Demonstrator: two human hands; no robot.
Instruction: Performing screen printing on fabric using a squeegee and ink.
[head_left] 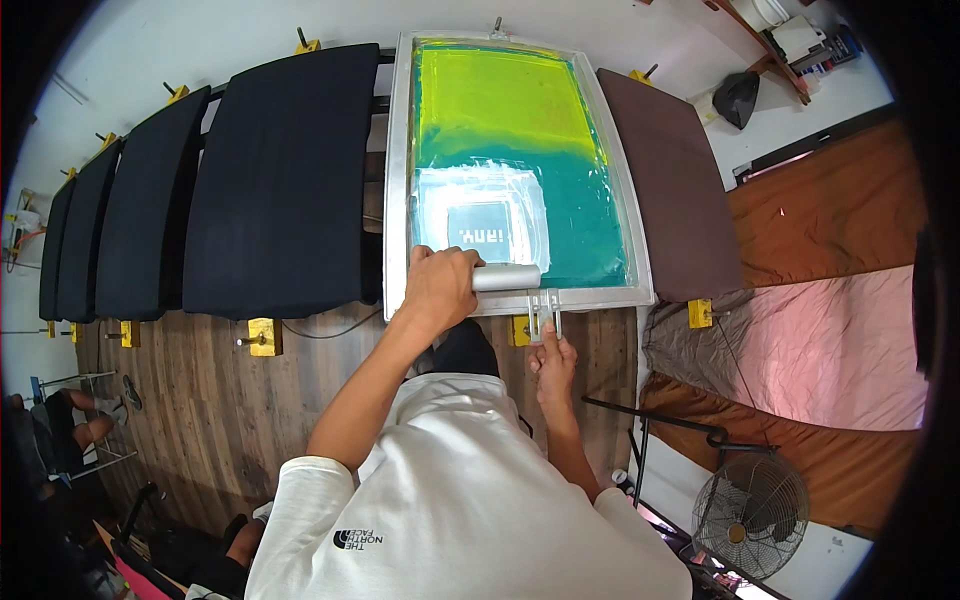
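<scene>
A screen printing frame (396, 180) with a pale metal rim lies in front of me, its mesh yellow-green (505, 95) at the far end and teal (585, 215) nearer. White ink surrounds a small stencil design on the near left of the mesh. My left hand (438, 285) is closed around the left end of a silver squeegee (508, 278), which lies across the near end of the screen. Below the near rim, my right hand (553, 368) has its fingers closed at a small slotted bracket (544, 315) attached there; its palm is hidden.
Black fabric-covered platens (285, 185) line up to the left, with a brown one (670, 185) right of the frame. Yellow blocks with bolts (264, 338) stick out from their ends. A fan (750, 515) stands lower right. Another person's legs (92, 425) show at far left.
</scene>
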